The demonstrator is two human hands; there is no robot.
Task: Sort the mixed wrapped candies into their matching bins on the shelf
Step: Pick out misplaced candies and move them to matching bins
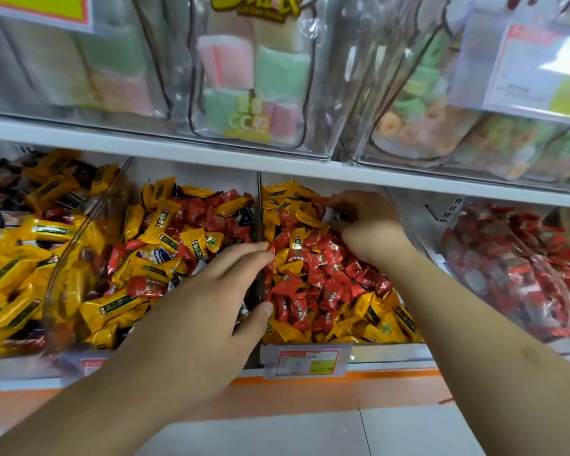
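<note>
Between bins, clear divider (260, 225); left hand (208, 301) straddles, seemingly.

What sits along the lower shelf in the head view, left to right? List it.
Yellow candy bin → mixed bin → left hand on the divider → red-yellow bin → right hand → red candy bin.

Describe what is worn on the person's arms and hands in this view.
Nothing is worn. The left hand and right hand are bare: no gloves, and no rings, watch or bracelet can be seen. Both forearms are uncovered right to the picture's lower edge, so no sleeve shows in this view.
</note>
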